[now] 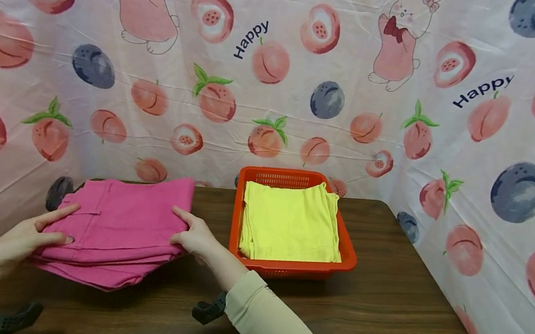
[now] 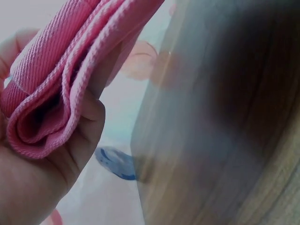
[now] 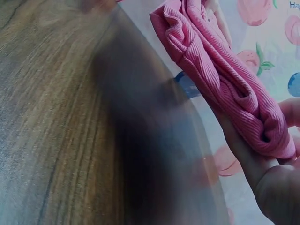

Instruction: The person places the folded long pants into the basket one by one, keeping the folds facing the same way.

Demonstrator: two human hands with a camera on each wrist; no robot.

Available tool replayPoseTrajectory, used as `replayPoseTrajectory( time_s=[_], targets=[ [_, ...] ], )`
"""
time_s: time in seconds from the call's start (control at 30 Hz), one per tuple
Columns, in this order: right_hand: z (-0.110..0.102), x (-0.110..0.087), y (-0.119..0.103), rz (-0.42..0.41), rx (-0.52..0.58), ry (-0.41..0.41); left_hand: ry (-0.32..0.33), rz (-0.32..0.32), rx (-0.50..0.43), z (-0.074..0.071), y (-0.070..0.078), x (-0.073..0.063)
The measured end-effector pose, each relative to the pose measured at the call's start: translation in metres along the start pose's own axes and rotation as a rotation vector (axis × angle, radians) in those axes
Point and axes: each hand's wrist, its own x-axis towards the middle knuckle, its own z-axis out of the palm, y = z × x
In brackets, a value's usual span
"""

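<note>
A folded pink denim garment (image 1: 130, 218) with stitched seams is held up over the left part of the table. My left hand (image 1: 27, 234) grips its left side, thumb on top and the other fingers partly hidden underneath. At the opposite side, my right hand (image 1: 198, 238) pinches the edge. Thick twill layers of the pink garment (image 2: 61, 75) show folded over each other in the left wrist view. From the right wrist, the garment (image 3: 225, 84) appears edge-on, tilted, with fingers reaching beneath it.
A red plastic basket (image 1: 346, 251) stands to the right of my right hand. Folded yellow cloth (image 1: 291, 224) lies inside it. The dark wooden table (image 1: 394, 311) is bordered by a fruit-printed curtain (image 1: 264, 107) at the back and sides.
</note>
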Motion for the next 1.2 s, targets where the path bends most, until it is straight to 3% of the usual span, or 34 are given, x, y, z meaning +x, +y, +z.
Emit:
replayPoseTrajectory(
  time_s=[0.27, 0.6, 0.73, 0.93, 1.2],
  targets=[
    [-0.013, -0.003, -0.011, -0.022, 0.018, 0.004, 0.009, 0.045, 0.009, 0.005, 0.017, 0.006],
    [-0.035, -0.007, -0.026, -0.041, 0.029, 0.020, 0.002, 0.102, -0.072, 0.010, 0.040, 0.021],
    [-0.049, -0.010, -0.034, -0.041, 0.023, 0.020, 0.012, 0.123, -0.076, 0.016, 0.050, 0.026],
    [-0.067, -0.017, -0.043, -0.021, 0.106, 0.021, 0.024, 0.152, -0.070, 0.027, 0.068, 0.034],
    [-0.092, -0.023, -0.049, -0.061, 0.145, 0.014, 0.006, 0.196, -0.107, 0.043, 0.093, 0.043]
  ],
)
